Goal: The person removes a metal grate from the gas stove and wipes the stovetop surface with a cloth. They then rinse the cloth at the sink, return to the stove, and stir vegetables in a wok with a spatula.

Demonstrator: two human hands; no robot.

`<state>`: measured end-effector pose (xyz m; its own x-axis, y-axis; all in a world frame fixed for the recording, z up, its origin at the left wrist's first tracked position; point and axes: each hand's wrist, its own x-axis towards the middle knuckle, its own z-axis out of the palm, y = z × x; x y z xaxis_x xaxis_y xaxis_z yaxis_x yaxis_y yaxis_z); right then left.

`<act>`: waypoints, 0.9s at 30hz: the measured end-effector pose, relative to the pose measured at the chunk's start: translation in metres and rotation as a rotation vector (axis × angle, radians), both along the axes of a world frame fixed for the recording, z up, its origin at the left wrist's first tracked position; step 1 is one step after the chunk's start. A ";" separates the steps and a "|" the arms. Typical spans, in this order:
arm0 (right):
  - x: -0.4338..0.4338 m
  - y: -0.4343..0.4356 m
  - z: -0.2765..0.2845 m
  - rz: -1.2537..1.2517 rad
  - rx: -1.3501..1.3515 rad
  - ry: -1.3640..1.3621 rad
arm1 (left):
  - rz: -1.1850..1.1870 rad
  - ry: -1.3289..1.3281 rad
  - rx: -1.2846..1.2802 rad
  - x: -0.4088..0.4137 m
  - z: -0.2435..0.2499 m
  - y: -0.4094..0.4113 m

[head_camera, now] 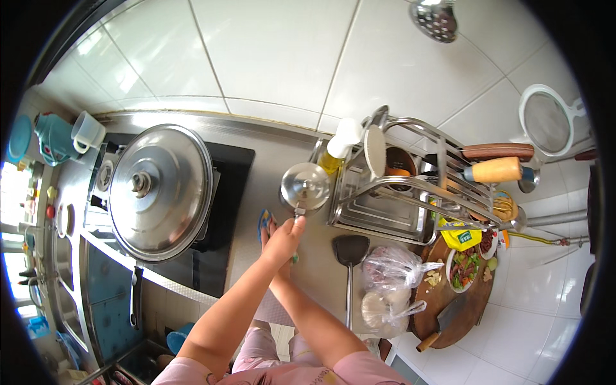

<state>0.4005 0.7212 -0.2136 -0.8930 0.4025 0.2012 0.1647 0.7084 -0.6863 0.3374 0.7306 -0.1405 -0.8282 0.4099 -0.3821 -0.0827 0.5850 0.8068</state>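
My left hand (283,244) grips the short handle of a small round metal pot (305,185) with a shiny domed top, over the steel counter. My arms cross, the left one above. Partly hidden beneath it, my right hand (270,233) has its fingers on a blue and yellow patterned cloth (263,222), against the counter. A large wok with a domed steel lid (161,192) sits on the black glass hob (234,168) to the left. To the right of my hands lies a wok spatula (351,250) with a dark blade.
A steel rack (385,226) holds knives and utensils, beside an oil bottle (332,159). Knotted plastic bags (392,269) lie near a round wooden chopping board (428,303), which bears a cleaver (450,313) and a plate of chopped vegetables (463,271). The wok's handle (136,298) overhangs the counter's front edge.
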 end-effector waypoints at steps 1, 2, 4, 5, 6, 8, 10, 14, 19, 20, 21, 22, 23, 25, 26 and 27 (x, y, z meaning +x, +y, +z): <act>-0.015 0.006 -0.002 0.028 0.066 0.063 | -0.064 0.367 -0.121 0.006 -0.012 -0.001; -0.033 0.006 -0.003 0.081 0.114 0.132 | -0.109 0.733 -0.270 0.011 -0.020 -0.012; -0.062 0.027 -0.009 0.116 0.242 0.256 | 0.034 0.420 0.077 0.023 0.031 -0.022; -0.074 0.036 -0.011 0.191 0.192 0.211 | 0.117 0.259 0.237 0.031 0.048 -0.028; -0.086 0.044 -0.006 0.263 0.145 0.171 | 0.175 0.323 0.275 0.043 0.052 -0.043; -0.090 0.050 0.002 0.322 0.130 0.159 | 0.341 0.142 0.372 0.081 0.038 -0.090; -0.074 0.049 0.002 0.523 0.056 0.116 | 0.643 -0.307 0.460 0.129 0.008 -0.135; 0.000 0.017 -0.003 0.591 0.025 0.132 | 1.176 -0.921 0.557 0.211 -0.050 -0.183; 0.055 -0.006 0.002 0.652 -0.281 0.131 | 1.292 -1.133 0.844 0.222 -0.117 -0.185; 0.061 -0.002 0.006 0.569 -0.344 0.146 | 1.251 -1.100 0.807 0.214 -0.118 -0.179; 0.066 0.002 0.019 0.499 -0.410 0.156 | 1.147 -1.048 0.888 0.209 -0.122 -0.178; 0.072 0.008 0.027 0.422 -0.478 0.159 | 1.137 -1.035 0.904 0.205 -0.125 -0.178; 0.076 0.024 0.029 0.358 -0.464 0.242 | 1.128 -1.022 0.920 0.203 -0.128 -0.176; 0.085 0.058 0.033 0.145 -0.426 0.218 | 1.204 -1.069 0.860 0.201 -0.125 -0.175; 0.089 0.076 0.030 0.064 -0.365 0.165 | 1.233 -1.091 0.827 0.201 -0.123 -0.177; 0.092 0.094 0.017 0.026 -0.084 0.165 | 1.239 -1.104 0.825 0.202 -0.121 -0.178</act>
<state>0.4928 0.8154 -0.1965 -0.8612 0.4012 0.3122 0.0272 0.6497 -0.7597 0.5393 0.5523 -0.2616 -0.3082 0.1785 -0.9344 -0.7266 -0.6782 0.1101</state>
